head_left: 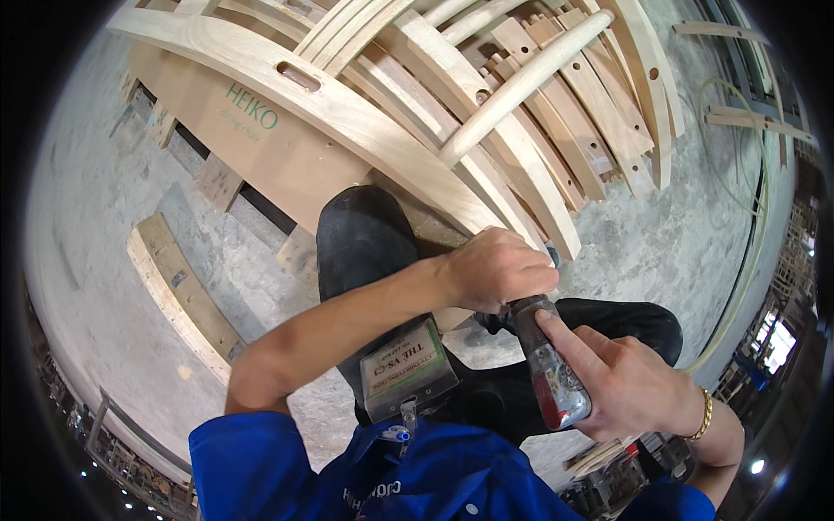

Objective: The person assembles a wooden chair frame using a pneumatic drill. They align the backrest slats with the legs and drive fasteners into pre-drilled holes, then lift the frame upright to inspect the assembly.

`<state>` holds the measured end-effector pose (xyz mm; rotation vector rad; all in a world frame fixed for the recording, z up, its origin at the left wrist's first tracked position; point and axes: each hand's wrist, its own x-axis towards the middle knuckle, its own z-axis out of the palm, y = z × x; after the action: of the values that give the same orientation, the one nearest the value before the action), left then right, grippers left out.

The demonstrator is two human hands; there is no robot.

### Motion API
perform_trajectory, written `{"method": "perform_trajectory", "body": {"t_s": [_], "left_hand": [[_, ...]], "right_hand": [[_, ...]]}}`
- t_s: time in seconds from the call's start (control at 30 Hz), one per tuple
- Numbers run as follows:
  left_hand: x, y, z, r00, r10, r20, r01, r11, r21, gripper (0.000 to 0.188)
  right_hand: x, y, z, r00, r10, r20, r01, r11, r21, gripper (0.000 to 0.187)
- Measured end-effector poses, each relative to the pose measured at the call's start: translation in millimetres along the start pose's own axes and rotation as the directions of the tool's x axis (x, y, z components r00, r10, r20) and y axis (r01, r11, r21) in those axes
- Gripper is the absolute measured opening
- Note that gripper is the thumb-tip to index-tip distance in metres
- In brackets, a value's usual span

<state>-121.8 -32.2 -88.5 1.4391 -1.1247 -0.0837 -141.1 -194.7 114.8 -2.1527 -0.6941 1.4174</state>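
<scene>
My right hand (621, 378) grips a grey metal power tool (549, 369) with a red patch on its body, index finger stretched along it. My left hand (497, 267) is closed over the tool's front end, hiding its tip. Both hands work above my black-trousered knees (365, 239), at the near end of a long curved pale wooden piece (347, 113) with an oblong slot. A rounded wooden rail (521, 82) lies across the stack just beyond.
Many curved wooden chair parts (565, 113) are piled on a pallet covered with brown cardboard (252, 143). A loose wooden plank (178, 291) lies on the concrete floor at left. A pale hose (754, 234) curves along the floor at right. A badge (404, 369) hangs from my blue shirt.
</scene>
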Motion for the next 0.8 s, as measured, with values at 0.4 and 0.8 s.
{"method": "perform_trajectory", "body": {"t_s": [0.4, 0.8], "left_hand": [[-21, 34, -104, 0.936, -0.136, -0.325, 0.317, 0.73, 0.606, 0.042], [-38, 12, -40, 0.231, -0.856, -0.463, 0.331, 0.516, -0.79, 0.045]], "right_hand": [[9, -1, 12, 0.991, 0.062, -0.121, -0.025, 0.957, 0.288, 0.108], [12, -6, 46, 0.934, 0.213, -0.286, -0.02, 0.832, 0.555, 0.102]]}}
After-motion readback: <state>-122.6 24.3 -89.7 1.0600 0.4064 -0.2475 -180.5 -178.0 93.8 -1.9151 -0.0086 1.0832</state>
